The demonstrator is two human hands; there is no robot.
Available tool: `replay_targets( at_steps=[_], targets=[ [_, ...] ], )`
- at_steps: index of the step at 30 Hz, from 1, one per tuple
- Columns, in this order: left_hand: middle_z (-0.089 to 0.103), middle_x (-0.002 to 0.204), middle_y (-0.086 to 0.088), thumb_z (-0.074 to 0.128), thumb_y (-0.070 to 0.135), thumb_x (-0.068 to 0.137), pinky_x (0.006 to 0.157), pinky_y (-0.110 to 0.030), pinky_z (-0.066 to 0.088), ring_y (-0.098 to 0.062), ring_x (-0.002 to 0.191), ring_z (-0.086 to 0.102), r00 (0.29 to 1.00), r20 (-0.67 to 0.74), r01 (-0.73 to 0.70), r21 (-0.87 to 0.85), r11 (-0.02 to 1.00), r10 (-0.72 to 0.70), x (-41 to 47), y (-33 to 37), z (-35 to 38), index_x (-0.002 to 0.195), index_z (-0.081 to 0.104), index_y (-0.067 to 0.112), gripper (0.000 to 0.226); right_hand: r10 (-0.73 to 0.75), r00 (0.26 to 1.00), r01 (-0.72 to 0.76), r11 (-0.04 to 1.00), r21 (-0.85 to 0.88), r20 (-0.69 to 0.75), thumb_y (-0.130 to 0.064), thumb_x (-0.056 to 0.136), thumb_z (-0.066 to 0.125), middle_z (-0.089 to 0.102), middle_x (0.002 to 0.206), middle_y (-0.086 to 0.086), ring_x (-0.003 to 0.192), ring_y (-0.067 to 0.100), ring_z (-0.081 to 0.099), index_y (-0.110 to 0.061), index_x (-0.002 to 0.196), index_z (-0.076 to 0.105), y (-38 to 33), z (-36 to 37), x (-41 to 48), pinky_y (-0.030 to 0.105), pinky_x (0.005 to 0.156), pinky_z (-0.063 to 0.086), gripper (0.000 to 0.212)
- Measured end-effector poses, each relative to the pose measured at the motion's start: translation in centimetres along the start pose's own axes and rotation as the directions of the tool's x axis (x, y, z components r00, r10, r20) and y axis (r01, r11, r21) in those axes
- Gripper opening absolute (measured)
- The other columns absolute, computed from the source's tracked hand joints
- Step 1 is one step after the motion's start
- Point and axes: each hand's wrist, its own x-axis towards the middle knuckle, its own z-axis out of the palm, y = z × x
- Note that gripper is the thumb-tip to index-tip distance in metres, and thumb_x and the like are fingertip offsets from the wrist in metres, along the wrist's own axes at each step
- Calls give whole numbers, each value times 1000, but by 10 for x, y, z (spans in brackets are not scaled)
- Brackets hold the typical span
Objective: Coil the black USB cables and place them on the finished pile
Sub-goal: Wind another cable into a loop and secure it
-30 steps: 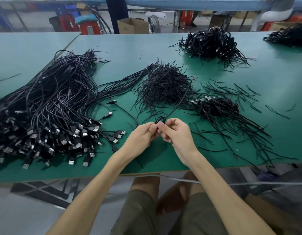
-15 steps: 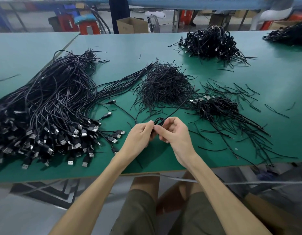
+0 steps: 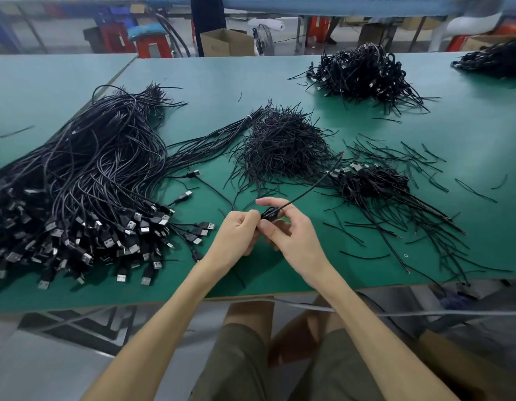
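A small coil of black USB cable (image 3: 269, 214) sits between my two hands above the green table (image 3: 279, 82). My left hand (image 3: 236, 235) pinches the coil from the left. My right hand (image 3: 291, 235) holds it from the right, with the cable's loose tail (image 3: 314, 183) running up and right from my fingers. A large heap of uncoiled USB cables (image 3: 86, 192) lies at the left, plugs toward me. A small pile of coiled cables (image 3: 372, 183) lies to the right of my hands.
A mound of short black ties (image 3: 282, 149) sits behind my hands. Loose ties (image 3: 410, 157) are scattered at the right. A bigger pile of coiled cables (image 3: 363, 73) lies at the far right, another pile (image 3: 496, 62) at the corner. A cardboard box (image 3: 226, 41) stands beyond the table.
The coil has grown in my fingers and the free tail has shortened. My right index finger has lifted and both hands have shifted slightly away from me.
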Motion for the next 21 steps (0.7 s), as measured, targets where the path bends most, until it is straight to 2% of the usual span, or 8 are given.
replay_targets(
  at_steps=[1, 3, 5, 9, 12, 15, 18, 21],
  targets=[
    [28, 44, 11, 37, 11, 102, 39, -17, 20, -8, 38, 19, 1000, 8, -5, -3, 1000, 5, 0, 0, 0, 44, 33, 30, 61, 3, 1000, -3, 1000, -4, 12, -16, 96, 69, 59, 84, 15, 65, 20, 53, -29, 120, 67, 0, 0, 0, 32, 59, 44, 27],
    [29, 43, 11, 36, 15, 104, 39, -18, 20, -9, 38, 20, 999, 29, -17, 1, 1000, 17, -2, 1, 0, 41, 45, 29, 65, 26, 999, -26, 1000, -5, 19, -15, 97, 67, 65, 85, 9, 65, 14, 58, -24, 118, 68, -1, 0, 0, 28, 59, 45, 23],
    [26, 46, 8, 37, 20, 107, 39, -19, 19, -11, 40, 18, 1000, 25, -5, -17, 1000, 5, -3, 1, 0, 46, 58, 30, 65, 53, 999, -53, 998, -46, -1, -17, 98, 67, 68, 91, 11, 65, 13, 59, -17, 113, 69, -1, 1, -1, 28, 60, 46, 15],
    [24, 47, 6, 38, 24, 108, 39, -17, 18, -11, 40, 17, 1000, -18, 12, -40, 999, -12, -1, 0, 1, 51, 34, 24, 58, 53, 994, -62, 993, -104, -95, -22, 95, 71, 62, 99, 14, 69, 17, 61, -19, 96, 64, -3, 4, 0, 29, 52, 49, 7],
    [25, 46, 6, 37, 21, 108, 39, -17, 18, -12, 39, 18, 999, -40, 2, -20, 1000, -3, -1, 0, 1, 53, 32, 21, 56, 34, 991, -52, 989, -141, -127, -20, 95, 70, 58, 106, 10, 75, 23, 61, -18, 96, 61, -5, 4, 0, 25, 53, 50, 9],
    [27, 45, 6, 38, 18, 107, 39, -18, 19, -12, 38, 19, 999, -41, 9, -22, 1000, -10, -1, -1, -1, 48, 33, 25, 60, 27, 997, -36, 992, -122, -78, -18, 96, 68, 65, 109, 8, 72, 18, 61, -21, 107, 59, -5, 5, -3, 21, 56, 50, 15],
    [27, 45, 6, 39, 18, 107, 40, -17, 19, -11, 37, 19, 998, -47, 32, -39, 999, -34, -1, -3, -2, 49, 33, 24, 59, 9, 1000, -11, 996, -86, -17, -19, 96, 69, 64, 118, 5, 78, 20, 62, -23, 128, 60, -5, 4, -3, 32, 66, 56, 34],
    [28, 42, 7, 39, 16, 107, 39, -16, 20, -10, 35, 20, 998, -57, 33, -50, 998, -36, 0, -5, -2, 47, 34, 24, 61, 1, 998, 3, 998, -67, 56, -19, 91, 75, 63, 123, 0, 88, 16, 64, -28, 130, 63, -3, 1, -2, 31, 77, 56, 41]
  ],
)
